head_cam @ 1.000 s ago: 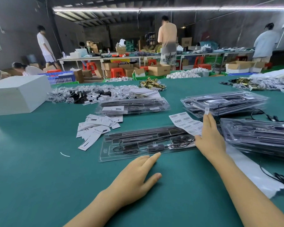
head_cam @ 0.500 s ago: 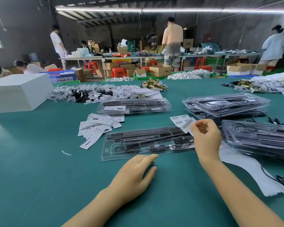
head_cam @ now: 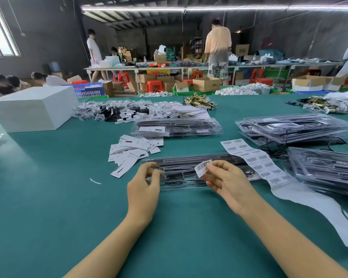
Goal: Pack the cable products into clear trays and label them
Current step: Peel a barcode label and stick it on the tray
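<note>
I read the clear tray (head_cam: 189,173) as a long, transparent plastic shell lying flat on the green table (head_cam: 48,207), with dark cable parts seated in its moulded channels. The barcode label (head_cam: 203,167) is a small white rectangle printed with black bars, tilted, raised above the tray's middle section.

My right hand (head_cam: 227,181) is positioned over the tray's right half. Its thumb and fingertips pinch the label at the label's right edge; the remaining fingers are curled beneath. The right forearm extends from the lower right toward the tray.

My left hand (head_cam: 145,187) is at the tray's left end, near edge. Its fingers are curled with the tips meeting at the tray's corner; I cannot tell whether they grip the tray or only touch it.

The label sheet (head_cam: 255,159), a white strip carrying rows of barcodes, lies draped across the tray's right end. Loose white cards (head_cam: 133,151) lie just beyond the tray's left end. Stacked filled trays (head_cam: 325,169) sit to the right of the tray.
</note>
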Demonstrator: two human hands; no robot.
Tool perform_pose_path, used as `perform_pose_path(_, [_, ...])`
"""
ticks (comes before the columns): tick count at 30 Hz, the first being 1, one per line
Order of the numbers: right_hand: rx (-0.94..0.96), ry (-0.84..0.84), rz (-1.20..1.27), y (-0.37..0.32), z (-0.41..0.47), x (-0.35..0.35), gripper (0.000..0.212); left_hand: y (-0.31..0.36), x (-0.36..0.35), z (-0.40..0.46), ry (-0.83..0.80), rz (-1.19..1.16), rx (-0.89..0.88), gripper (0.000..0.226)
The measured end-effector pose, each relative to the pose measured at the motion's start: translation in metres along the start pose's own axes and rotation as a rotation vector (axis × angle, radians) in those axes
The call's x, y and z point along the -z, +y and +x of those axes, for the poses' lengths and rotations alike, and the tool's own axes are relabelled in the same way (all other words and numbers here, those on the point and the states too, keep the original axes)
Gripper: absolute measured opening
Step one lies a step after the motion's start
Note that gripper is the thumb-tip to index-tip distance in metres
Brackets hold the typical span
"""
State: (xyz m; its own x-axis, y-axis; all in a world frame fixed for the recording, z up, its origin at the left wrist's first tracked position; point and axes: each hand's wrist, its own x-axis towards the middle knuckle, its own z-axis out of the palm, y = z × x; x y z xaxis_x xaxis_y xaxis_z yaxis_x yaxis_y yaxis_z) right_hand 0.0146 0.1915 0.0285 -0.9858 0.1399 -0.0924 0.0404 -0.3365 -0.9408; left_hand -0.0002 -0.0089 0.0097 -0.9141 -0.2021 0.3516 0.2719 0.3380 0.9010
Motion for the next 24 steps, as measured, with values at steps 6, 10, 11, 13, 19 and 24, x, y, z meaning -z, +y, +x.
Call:
perform_pose_path(6, [-0.032, 0.047, -0.099, -0.008, 0.001, 0.0, 0.005, -0.017, 0.017, 0.023, 0.022, 0.34, 0.1, 0.028])
perform_pose_path(10, [0.033, 0.173, -0.091, -0.023, 0.008, -0.007, 0.008, -0.019, 0.017, 0.027, -0.115, 0.413, 0.176, 0.035])
perform_pose_path(11, [0.04, 0.211, -0.127, -0.025, 0.012, -0.012, 0.01, -0.019, 0.016, 0.027, -0.125, 0.426, 0.176, 0.035])
perform_pose_path(13, [0.042, 0.264, -0.187, -0.024, 0.017, -0.028, 0.025, -0.018, 0.016, 0.028, -0.126, 0.417, 0.189, 0.034])
perform_pose_path(19, [0.089, 0.243, -0.407, 0.012, 0.02, -0.092, 0.049, -0.019, 0.017, 0.029, -0.093, 0.342, 0.237, 0.01])
perform_pose_path(24, [0.351, 0.341, -0.797, 0.041, 0.018, -0.1, 0.033, -0.023, 0.015, 0.034, -0.072, 0.302, 0.26, 0.016])
